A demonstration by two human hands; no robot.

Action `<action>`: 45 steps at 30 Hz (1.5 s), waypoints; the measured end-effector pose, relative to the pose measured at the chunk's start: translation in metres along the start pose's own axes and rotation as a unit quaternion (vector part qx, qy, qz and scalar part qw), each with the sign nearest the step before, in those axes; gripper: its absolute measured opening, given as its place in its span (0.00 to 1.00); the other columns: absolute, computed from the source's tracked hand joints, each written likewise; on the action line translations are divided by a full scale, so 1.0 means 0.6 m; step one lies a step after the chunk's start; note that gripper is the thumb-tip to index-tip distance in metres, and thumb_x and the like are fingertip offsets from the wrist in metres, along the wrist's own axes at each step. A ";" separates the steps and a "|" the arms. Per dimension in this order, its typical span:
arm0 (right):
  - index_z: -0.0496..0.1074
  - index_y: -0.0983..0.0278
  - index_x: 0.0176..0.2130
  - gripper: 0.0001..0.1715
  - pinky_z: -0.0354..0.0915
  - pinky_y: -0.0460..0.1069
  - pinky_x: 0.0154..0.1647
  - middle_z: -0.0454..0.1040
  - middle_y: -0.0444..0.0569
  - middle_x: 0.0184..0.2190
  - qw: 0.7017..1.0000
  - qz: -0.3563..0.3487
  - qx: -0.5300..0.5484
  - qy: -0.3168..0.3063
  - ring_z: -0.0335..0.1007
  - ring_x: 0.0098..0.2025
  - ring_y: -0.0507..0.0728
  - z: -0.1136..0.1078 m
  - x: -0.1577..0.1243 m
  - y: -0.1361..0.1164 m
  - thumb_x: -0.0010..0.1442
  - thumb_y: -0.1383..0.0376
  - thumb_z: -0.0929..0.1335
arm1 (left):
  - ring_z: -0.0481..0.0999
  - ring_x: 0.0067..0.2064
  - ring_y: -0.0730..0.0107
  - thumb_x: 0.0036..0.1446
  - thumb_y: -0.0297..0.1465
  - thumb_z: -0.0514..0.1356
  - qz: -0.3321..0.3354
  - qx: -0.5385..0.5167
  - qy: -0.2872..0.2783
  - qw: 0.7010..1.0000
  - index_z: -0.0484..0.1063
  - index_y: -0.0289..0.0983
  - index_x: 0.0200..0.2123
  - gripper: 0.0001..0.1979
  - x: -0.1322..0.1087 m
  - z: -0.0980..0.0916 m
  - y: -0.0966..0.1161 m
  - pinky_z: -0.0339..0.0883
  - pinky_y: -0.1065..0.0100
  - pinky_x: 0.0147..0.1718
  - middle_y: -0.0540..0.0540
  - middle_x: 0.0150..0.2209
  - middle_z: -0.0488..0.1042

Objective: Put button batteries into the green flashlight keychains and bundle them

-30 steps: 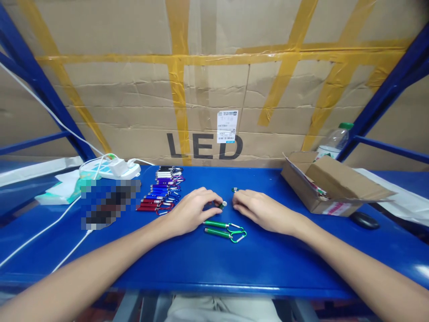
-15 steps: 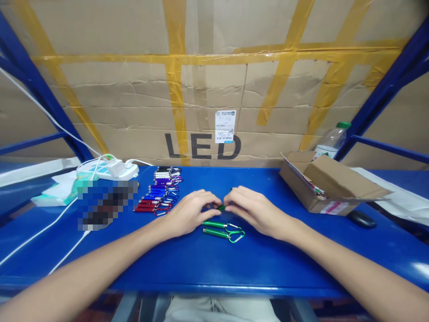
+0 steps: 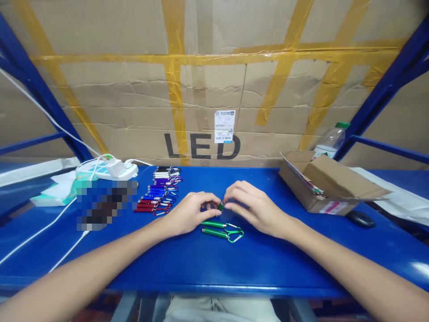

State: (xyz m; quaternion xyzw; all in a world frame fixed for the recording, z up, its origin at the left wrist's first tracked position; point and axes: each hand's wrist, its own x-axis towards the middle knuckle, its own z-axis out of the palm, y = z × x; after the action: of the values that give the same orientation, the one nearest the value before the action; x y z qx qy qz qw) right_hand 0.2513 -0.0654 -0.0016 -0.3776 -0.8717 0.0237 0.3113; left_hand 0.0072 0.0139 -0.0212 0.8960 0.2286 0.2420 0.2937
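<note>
My left hand (image 3: 192,212) is closed in a pinch around a small green flashlight (image 3: 220,206), with only its dark end showing past the fingertips. My right hand (image 3: 254,206) meets it from the other side, fingers curled and thumb and fingertips drawn together beside that end; whatever they hold is hidden. Just below the hands, two green keychain flashlights (image 3: 215,232) lie side by side on the blue table, their green carabiner clips (image 3: 235,235) pointing right.
To the left, several flashlights with clips (image 3: 157,197) lie in a column, sorted by colour. Further left are a power strip (image 3: 100,169), cables and a blurred-out object (image 3: 107,205). An open cardboard box (image 3: 311,203), a black mouse (image 3: 360,219) and a bottle (image 3: 331,141) stand right.
My right hand has drawn slightly back and its fingers have lifted, so the flashlight's end shows more between the hands. My left hand has barely moved.
</note>
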 end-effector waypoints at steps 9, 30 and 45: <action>0.67 0.62 0.70 0.26 0.70 0.67 0.57 0.72 0.64 0.65 0.977 0.119 -0.178 -0.012 0.68 0.60 0.71 0.013 -0.022 0.088 0.79 0.67 0.59 | 0.80 0.42 0.64 0.72 0.36 0.62 0.012 0.038 0.061 0.997 0.77 0.39 0.55 0.13 0.000 -0.004 0.004 0.73 0.64 0.45 0.45 0.46 0.83; 0.67 0.59 0.44 0.08 0.65 0.53 0.44 0.76 0.48 0.39 0.988 0.143 -0.036 0.041 0.70 0.40 0.59 0.013 -0.007 0.056 0.79 0.65 0.62 | 0.78 0.44 0.64 0.74 0.34 0.59 0.006 0.028 0.014 0.999 0.65 0.42 0.66 0.20 -0.003 -0.003 0.000 0.72 0.63 0.47 0.46 0.47 0.78; 0.70 0.59 0.45 0.05 0.67 0.50 0.44 0.78 0.48 0.42 0.994 0.074 0.083 0.024 0.73 0.41 0.57 0.011 -0.004 0.030 0.78 0.63 0.66 | 0.74 0.44 0.63 0.76 0.38 0.56 0.029 0.032 0.043 0.998 0.78 0.38 0.51 0.13 -0.002 -0.010 0.014 0.67 0.63 0.47 0.45 0.43 0.75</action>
State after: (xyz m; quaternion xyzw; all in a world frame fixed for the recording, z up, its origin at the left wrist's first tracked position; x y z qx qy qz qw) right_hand 0.2604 -0.0531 -0.0129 -0.4141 -0.8290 0.1096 0.3597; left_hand 0.0052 0.0097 -0.0122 0.8999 0.2231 0.2814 0.2473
